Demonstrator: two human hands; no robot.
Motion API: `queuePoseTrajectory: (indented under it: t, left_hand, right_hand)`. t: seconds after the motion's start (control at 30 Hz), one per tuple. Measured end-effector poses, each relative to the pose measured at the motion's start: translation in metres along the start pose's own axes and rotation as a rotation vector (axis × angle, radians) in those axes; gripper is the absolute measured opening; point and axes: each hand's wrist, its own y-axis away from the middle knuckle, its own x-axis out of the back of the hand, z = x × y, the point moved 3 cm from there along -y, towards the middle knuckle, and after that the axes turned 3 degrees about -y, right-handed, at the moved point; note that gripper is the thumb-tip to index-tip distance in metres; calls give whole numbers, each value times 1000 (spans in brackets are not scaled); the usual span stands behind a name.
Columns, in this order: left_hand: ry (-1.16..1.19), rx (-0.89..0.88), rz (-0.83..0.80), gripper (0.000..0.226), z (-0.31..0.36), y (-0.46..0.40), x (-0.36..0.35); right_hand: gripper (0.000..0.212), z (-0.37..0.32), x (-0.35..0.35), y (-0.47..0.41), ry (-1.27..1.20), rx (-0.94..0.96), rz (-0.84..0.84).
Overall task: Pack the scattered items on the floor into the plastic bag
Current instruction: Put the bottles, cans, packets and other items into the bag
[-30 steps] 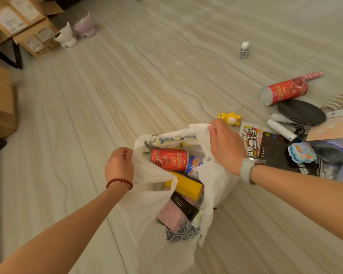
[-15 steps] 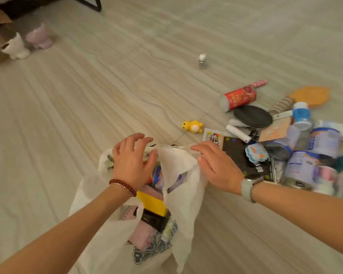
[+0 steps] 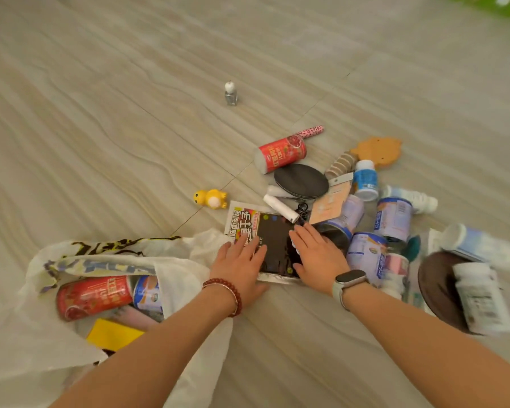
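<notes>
The white plastic bag (image 3: 183,278) lies slumped open at the lower left, with a red can (image 3: 95,295), a blue-and-white can (image 3: 148,294) and a yellow box (image 3: 114,334) inside. A flat black packet (image 3: 274,231) with a white printed end lies on the floor just right of the bag. My left hand (image 3: 242,266) rests flat on its left side and my right hand (image 3: 317,257) rests flat on its right side, fingers spread. Neither hand has it lifted.
Scattered to the right are a red can (image 3: 281,153), a black oval pouch (image 3: 301,181), a white tube (image 3: 280,208), several pale tins (image 3: 393,219), white bottles (image 3: 480,298) and an orange pad (image 3: 377,151). A yellow toy (image 3: 211,198) and a small bottle (image 3: 231,94) stand apart.
Both hands let go of the bag's handles and moved right onto the flat black packet. The bag has slumped open on the floor. The view has shifted right.
</notes>
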Motion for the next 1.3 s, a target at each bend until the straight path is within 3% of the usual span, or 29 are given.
queuePoseTrajectory:
  t: [0.27, 0.33, 0.5, 0.67, 0.73, 0.83, 0.87, 1.0, 1.17, 1.3]
  left_hand:
    - [-164, -62, -101, 77, 4, -26, -22]
    - [-181, -80, -93, 66, 5, -31, -18]
    - [-364, -231, 187, 17, 13, -25, -18]
    - [-209, -261, 391, 10, 12, -14, 11]
    - [-94, -256, 499, 22, 8, -13, 34]
    - [91, -92, 699, 17, 0, -9, 84]
    - [149, -52, 760, 7, -4, -8, 99]
    - [331, 37, 905, 30, -19, 10, 147]
    - [348, 42, 966, 29, -66, 59, 179]
    - [356, 108, 776, 24, -123, 107, 179]
  right_hand:
    - [49, 10, -18, 30, -40, -4, 26]
    - [48, 12, -17, 31, -94, -3, 45]
    - [41, 15, 9, 33, -504, -154, 204]
    - [32, 27, 51, 33, -748, -202, 416]
    - [32, 31, 70, 32, -811, -209, 508]
    - [32, 30, 102, 33, -943, -181, 704]
    - [32, 26, 114, 34, -948, -155, 789]
    - [43, -1, 155, 39, -739, 61, 1034]
    - [44, -39, 168, 32, -760, 161, 1082]
    - [44, -77, 155, 23, -848, 243, 900]
